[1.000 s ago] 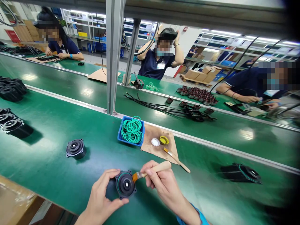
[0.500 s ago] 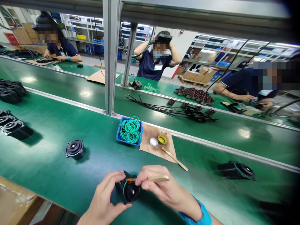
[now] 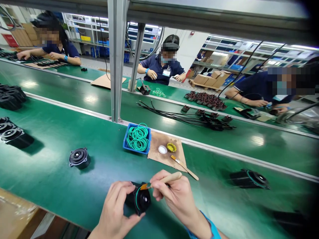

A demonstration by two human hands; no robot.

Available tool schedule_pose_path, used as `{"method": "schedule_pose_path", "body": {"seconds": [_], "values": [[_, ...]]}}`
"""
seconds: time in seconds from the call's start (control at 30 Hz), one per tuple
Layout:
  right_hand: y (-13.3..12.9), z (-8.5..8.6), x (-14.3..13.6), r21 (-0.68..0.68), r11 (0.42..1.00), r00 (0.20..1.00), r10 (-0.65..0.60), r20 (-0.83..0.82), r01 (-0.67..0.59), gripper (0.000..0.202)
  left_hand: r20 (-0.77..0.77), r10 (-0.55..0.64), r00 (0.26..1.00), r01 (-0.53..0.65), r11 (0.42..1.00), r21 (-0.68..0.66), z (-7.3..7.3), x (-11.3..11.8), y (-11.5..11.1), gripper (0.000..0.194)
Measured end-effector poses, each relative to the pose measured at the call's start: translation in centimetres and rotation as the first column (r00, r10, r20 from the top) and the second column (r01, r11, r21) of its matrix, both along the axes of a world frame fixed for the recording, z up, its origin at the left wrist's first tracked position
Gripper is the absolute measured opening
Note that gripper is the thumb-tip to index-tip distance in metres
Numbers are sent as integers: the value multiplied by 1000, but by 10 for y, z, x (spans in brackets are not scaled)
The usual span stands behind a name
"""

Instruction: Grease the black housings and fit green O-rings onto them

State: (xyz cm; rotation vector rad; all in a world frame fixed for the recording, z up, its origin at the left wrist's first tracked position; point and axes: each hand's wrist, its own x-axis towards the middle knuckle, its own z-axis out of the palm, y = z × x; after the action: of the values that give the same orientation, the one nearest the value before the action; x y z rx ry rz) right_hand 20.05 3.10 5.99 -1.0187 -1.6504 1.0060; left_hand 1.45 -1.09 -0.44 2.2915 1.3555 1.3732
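Observation:
Tilted on the green table, a black round housing (image 3: 145,199) is held by my left hand (image 3: 115,207), thumb below and fingers above. A green rubber ring (image 3: 137,200) runs around the housing's face. My right hand (image 3: 173,195) is closed on the wooden handle of a brush (image 3: 171,178). The orange bristles touch the top of the housing near the ring. Farther off, a second brush (image 3: 185,168) lies partly on brown cardboard (image 3: 157,138). On that cardboard are a yellow cap-like dish (image 3: 171,147) and a white round lid (image 3: 162,149).
A blue bin (image 3: 124,145) of green rings stands beside the cardboard. One black housing (image 3: 79,158) sits to the left, another with a green ring (image 3: 250,179) to the right. A metal post (image 3: 115,66) rises behind the bin. Three co-workers sit across the conveyor.
The brush has shifted slightly right and its handle is raised more steeply. The housing has turned a little in my left hand. The co-worker opposite has lowered both hands from the head.

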Motion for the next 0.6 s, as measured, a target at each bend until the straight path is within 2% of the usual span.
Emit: {"method": "schedule_pose_path", "body": {"seconds": [0.13,0.27,0.33,0.47,0.6], "values": [[-3,-3,-4,54,998,999,13,35,-15,44,-18,9,1000,-8,1000,24,2,2,0,32],[-8,2,-7,204,977,987,26,158,-58,45,-15,28,999,-28,1000,1,-2,4,-1,34],[-11,6,-8,310,946,970,19,241,-96,44,-5,39,999,-39,999,-16,-4,4,-2,35],[-20,7,-8,494,846,933,11,360,-201,39,17,33,999,-31,997,-64,-8,2,-1,43],[-27,4,-7,511,797,876,47,479,-323,45,46,9,999,-1,985,-172,-8,-4,2,49]]}}
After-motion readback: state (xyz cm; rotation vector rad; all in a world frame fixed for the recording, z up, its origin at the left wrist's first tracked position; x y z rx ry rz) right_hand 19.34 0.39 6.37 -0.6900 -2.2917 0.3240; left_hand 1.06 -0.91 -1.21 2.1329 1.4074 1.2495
